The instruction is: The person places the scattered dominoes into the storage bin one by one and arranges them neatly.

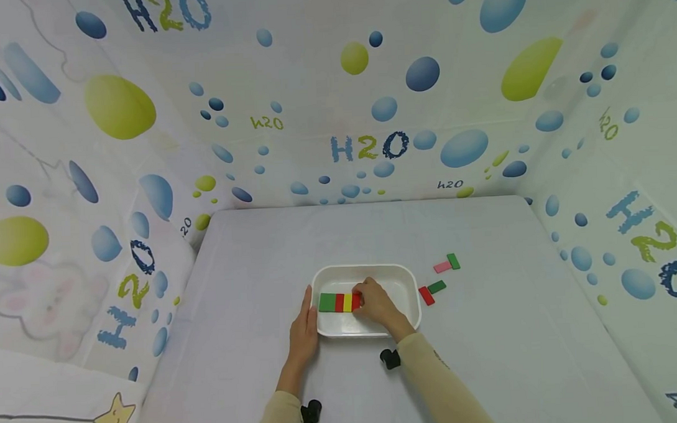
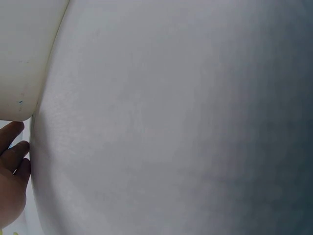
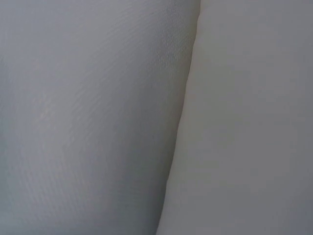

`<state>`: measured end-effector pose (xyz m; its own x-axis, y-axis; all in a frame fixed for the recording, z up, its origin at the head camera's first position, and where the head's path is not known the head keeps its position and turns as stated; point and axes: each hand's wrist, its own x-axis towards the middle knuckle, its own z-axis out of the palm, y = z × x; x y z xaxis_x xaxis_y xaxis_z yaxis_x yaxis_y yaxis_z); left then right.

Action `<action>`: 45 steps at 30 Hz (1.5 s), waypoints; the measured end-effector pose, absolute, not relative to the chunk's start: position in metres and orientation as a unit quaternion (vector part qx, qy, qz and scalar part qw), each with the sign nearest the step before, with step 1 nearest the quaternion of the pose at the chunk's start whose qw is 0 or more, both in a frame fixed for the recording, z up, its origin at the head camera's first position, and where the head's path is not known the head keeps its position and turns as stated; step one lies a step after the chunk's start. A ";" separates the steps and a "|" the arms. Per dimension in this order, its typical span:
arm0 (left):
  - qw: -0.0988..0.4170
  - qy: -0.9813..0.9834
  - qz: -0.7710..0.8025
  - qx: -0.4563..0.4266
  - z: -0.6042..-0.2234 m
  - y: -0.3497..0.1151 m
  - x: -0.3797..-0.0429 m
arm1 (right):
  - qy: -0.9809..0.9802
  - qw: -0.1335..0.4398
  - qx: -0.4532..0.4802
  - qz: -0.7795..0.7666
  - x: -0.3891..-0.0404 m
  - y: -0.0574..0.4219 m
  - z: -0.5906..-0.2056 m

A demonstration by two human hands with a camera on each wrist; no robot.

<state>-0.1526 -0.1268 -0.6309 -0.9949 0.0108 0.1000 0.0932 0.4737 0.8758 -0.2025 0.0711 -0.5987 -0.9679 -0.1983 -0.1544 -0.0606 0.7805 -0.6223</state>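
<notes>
A white tray sits on the table in the head view. My left hand rests along its left side, fingers fairly straight against the wall; in the left wrist view, its fingers show at the lower left edge. Inside the tray lies a row of flat blocks: green, red, yellow, then a red block at the right end. Thumb and fingers of my right hand pinch that end red block, partly covering it. Only cloth and sleeve fill the right wrist view.
Right of the tray, a pink block touches a green block. Nearer the tray, a red block lies against another green block. White cloth covers the table, and patterned curtains stand around it.
</notes>
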 end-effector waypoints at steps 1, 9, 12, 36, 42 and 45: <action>0.041 -0.858 -0.511 -0.031 -0.631 -0.127 -0.153 | 0.937 0.106 -0.072 -0.324 -0.203 0.071 -0.599; 0.038 -0.858 -0.511 -0.031 -0.631 -0.126 -0.153 | 0.949 0.088 -0.080 -0.292 -0.202 0.073 -0.598; 0.039 -0.858 -0.511 -0.031 -0.631 -0.126 -0.154 | 0.955 0.072 -0.083 -0.274 -0.201 0.075 -0.593; 0.041 -0.861 -0.507 -0.015 -0.634 -0.125 -0.154 | 0.947 -0.096 -0.096 -0.291 -0.184 0.094 -0.531; 0.045 -0.861 -0.507 -0.020 -0.635 -0.125 -0.155 | 0.938 -0.133 -0.092 -0.307 -0.186 0.105 -0.525; 0.043 -0.860 -0.508 -0.021 -0.636 -0.125 -0.155 | 0.935 -0.146 -0.084 -0.310 -0.188 0.113 -0.522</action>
<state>-0.1545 -0.1251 -0.6355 -0.9954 -0.0070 0.0955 0.0803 0.4820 0.8725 -0.1875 0.1132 -0.5224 -0.9431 -0.0670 0.3257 -0.2485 0.7930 -0.5563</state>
